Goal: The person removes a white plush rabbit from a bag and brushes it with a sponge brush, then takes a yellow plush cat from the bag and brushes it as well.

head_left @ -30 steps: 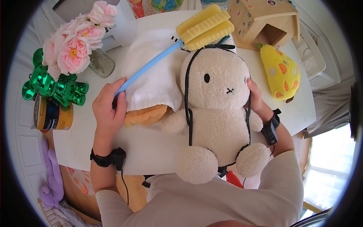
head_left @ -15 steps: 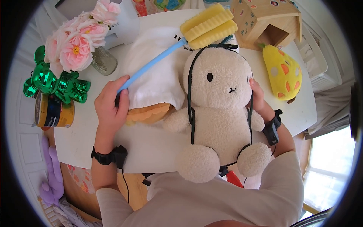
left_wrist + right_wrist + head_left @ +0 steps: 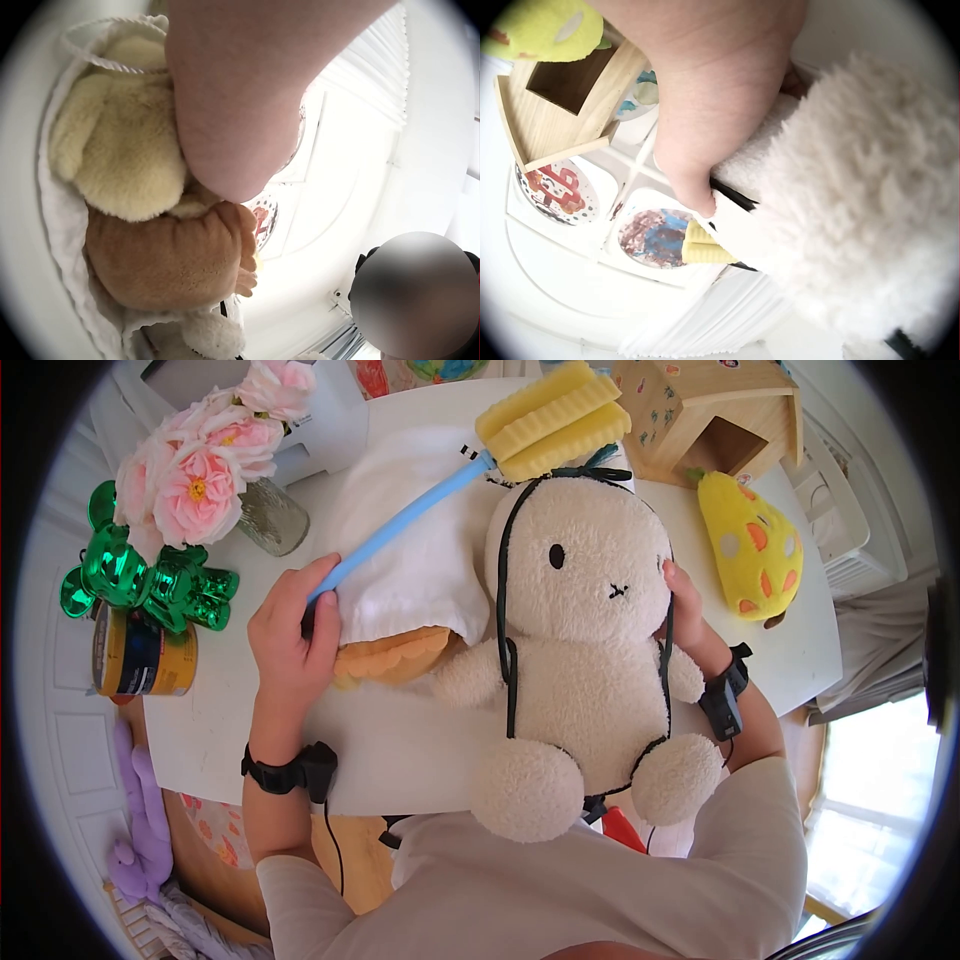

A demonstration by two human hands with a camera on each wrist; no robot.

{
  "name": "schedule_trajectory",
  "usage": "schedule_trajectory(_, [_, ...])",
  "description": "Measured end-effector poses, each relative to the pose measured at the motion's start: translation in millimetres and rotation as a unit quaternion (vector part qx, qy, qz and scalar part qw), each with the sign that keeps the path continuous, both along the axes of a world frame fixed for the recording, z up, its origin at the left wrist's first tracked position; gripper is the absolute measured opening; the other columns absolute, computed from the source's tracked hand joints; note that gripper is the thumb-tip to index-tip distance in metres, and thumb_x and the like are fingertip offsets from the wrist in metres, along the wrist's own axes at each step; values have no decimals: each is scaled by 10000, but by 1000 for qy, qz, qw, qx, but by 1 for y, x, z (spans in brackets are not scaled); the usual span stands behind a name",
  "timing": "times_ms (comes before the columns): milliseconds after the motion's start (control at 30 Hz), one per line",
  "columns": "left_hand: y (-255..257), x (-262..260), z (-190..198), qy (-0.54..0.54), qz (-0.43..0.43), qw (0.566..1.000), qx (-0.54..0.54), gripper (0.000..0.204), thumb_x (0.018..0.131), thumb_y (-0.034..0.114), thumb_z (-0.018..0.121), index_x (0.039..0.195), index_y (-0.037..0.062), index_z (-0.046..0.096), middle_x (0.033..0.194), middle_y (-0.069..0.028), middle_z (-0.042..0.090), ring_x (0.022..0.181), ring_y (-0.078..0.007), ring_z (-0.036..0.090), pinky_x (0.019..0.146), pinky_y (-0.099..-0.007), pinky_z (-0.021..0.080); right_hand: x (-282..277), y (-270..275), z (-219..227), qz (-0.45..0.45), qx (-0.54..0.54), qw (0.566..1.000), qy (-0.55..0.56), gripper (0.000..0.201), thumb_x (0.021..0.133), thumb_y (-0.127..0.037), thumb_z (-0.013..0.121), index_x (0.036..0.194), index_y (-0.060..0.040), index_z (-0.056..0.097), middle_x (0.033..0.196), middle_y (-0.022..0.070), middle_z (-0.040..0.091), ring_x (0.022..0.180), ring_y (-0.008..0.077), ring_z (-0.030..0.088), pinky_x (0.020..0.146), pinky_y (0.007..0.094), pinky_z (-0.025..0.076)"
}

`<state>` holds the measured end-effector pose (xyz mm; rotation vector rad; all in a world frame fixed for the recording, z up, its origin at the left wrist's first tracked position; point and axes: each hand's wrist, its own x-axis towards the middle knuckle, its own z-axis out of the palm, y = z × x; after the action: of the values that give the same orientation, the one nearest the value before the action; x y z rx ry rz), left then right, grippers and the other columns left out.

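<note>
My left hand (image 3: 290, 630) grips the light-blue handle of a duster (image 3: 405, 520) with a ridged yellow head. The duster slants up to the right, its head just above the plush rabbit's head in the head view. A cream plush rabbit (image 3: 590, 580) with thin black straps down its front faces up before me. My right hand (image 3: 690, 615) holds the side of its head, thumb near the eye; the other fingers are hidden behind it. Beside the rabbit lies a white cloth bag (image 3: 400, 580), with a brown plush (image 3: 165, 259) and a pale yellow plush (image 3: 124, 142) in its mouth.
Pink flowers in a glass vase (image 3: 275, 520), a shiny green bear figure (image 3: 150, 575) and a yellow tub (image 3: 150, 655) stand at left. At back right are a wooden house (image 3: 690, 420) and a yellow spotted plush (image 3: 755, 550) on the white table (image 3: 400, 750).
The head view has shifted slightly. Both hands keep their hold on the duster and the plush rabbit, with hardly any movement.
</note>
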<state>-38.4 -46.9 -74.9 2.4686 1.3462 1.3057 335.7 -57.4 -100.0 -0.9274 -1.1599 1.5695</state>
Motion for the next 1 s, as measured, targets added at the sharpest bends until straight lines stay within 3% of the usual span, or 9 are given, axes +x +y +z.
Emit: schedule_trajectory(1000, [0,1,2,6,2,1000,0,288,813,-42,566,1087,29,620,713,-72,536,555,-153,495,528,-245,395,2,1,1,7,-2,1000,-6,851,798,-533,601,1408,-16,308,1328,158,480,1170,249,520,957,369,435])
